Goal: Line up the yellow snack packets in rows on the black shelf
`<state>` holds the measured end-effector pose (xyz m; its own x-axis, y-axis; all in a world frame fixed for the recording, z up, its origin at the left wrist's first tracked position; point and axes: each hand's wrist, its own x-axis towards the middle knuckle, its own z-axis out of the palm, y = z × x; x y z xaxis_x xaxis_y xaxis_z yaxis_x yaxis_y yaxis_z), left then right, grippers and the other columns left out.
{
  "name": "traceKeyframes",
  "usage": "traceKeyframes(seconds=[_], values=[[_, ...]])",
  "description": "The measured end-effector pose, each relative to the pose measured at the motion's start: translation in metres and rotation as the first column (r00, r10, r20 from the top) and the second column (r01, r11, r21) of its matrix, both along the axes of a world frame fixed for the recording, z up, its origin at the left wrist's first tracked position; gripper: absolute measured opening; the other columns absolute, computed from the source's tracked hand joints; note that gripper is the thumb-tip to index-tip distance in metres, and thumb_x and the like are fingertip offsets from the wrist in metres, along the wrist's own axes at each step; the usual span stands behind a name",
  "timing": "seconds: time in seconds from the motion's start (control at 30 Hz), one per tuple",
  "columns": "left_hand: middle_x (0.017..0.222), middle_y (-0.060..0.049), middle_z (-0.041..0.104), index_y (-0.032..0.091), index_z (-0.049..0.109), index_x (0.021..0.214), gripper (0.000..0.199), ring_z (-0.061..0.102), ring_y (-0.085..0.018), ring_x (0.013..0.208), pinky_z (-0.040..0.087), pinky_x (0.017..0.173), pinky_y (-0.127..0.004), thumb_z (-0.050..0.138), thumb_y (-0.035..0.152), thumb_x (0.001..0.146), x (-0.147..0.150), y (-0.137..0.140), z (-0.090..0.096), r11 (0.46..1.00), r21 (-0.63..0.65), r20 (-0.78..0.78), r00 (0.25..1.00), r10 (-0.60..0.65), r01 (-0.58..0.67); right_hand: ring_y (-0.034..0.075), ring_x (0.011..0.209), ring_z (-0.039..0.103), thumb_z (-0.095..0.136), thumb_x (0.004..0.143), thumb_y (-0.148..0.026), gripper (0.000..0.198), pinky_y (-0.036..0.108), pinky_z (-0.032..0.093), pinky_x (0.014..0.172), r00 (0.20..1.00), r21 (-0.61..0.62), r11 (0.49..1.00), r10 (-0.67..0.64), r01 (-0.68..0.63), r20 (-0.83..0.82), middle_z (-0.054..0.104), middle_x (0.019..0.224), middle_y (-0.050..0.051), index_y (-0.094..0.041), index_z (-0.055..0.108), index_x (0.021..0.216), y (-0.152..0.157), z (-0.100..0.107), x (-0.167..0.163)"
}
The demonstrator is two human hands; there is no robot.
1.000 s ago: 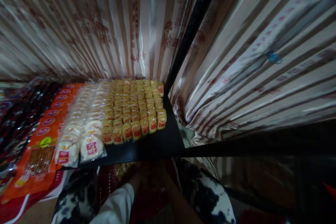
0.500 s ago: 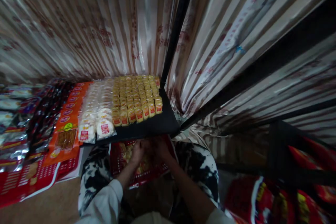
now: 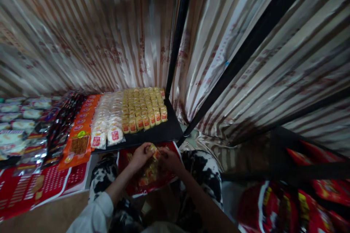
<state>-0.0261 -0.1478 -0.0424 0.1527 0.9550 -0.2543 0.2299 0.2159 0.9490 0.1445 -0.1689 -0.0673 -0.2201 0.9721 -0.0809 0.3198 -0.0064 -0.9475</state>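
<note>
Over my lap, my left hand (image 3: 141,156) pinches one side of a small yellow wrapped snack cake (image 3: 155,151). My right hand (image 3: 169,159) has its fingers closed at the other side of the same cake. Beneath both hands lies an open red package (image 3: 142,190), a bag or a box, I cannot tell which. More yellow wrapped cakes (image 3: 149,175) lie loose inside it. Just beyond, the black shelf (image 3: 172,128) carries tight rows of matching yellow cakes (image 3: 144,109).
Left of these rows are white round packs (image 3: 115,134), an orange snack bag (image 3: 79,142) and dark packets (image 3: 61,127). A black post (image 3: 180,32) and a slanted bar (image 3: 232,72) frame the shelf corner. Red packages (image 3: 284,207) stand at lower right.
Both hands have risen a little out of the red package, and a yellow cake now shows between them. The camera view has shifted slightly.
</note>
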Motion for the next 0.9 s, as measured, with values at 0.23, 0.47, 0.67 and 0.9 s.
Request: traceKeyframes(seconds=[0.23, 0.47, 0.67, 0.9], values=[[0.077, 0.000, 0.061, 0.017, 0.061, 0.097, 0.030, 0.056, -0.012, 0.067, 0.043, 0.068, -0.022, 0.061, 0.023, 0.067, 0.006, 0.030, 0.035, 0.989, 0.144, -0.129, 0.992, 0.001, 0.018, 0.018, 0.080, 0.067, 0.050, 0.079, -0.030, 0.020, 0.032, 0.054, 0.075, 0.989, -0.008, 0.997, -0.074, 0.073, -0.126, 0.071, 0.088, 0.004, -0.021, 0.062, 0.092, 0.013, 0.029, -0.004], [0.079, -0.002, 0.066, 0.016, 0.064, 0.096, 0.027, 0.058, -0.014, 0.070, 0.044, 0.070, -0.024, 0.059, 0.027, 0.071, 0.022, 0.073, 0.068, 0.954, 0.291, -0.172, 0.985, -0.025, 0.075, 0.018, 0.081, 0.067, 0.052, 0.079, -0.037, 0.025, 0.032, 0.054, 0.075, 0.959, 0.094, 0.965, -0.226, 0.244, -0.173, 0.070, 0.091, 0.006, -0.020, 0.061, 0.096, 0.048, 0.045, 0.002], [0.086, -0.003, 0.068, 0.018, 0.065, 0.098, 0.026, 0.060, -0.013, 0.074, 0.046, 0.072, -0.024, 0.058, 0.025, 0.074, 0.044, 0.116, 0.086, 0.919, 0.385, -0.147, 0.989, -0.026, 0.081, 0.019, 0.080, 0.066, 0.054, 0.078, -0.039, 0.030, 0.033, 0.054, 0.076, 0.913, 0.176, 0.903, -0.359, 0.393, -0.197, 0.069, 0.091, 0.008, -0.017, 0.061, 0.098, 0.087, 0.061, 0.015], [0.092, -0.003, 0.068, 0.019, 0.063, 0.103, 0.028, 0.062, -0.012, 0.081, 0.049, 0.079, -0.026, 0.053, 0.017, 0.077, 0.068, 0.165, 0.100, 0.865, 0.476, -0.249, 0.968, -0.041, 0.159, 0.017, 0.077, 0.065, 0.056, 0.076, -0.038, 0.029, 0.031, 0.053, 0.074, 0.856, 0.242, 0.825, -0.459, 0.510, -0.240, 0.068, 0.087, 0.006, -0.017, 0.062, 0.096, 0.133, 0.074, 0.028]])
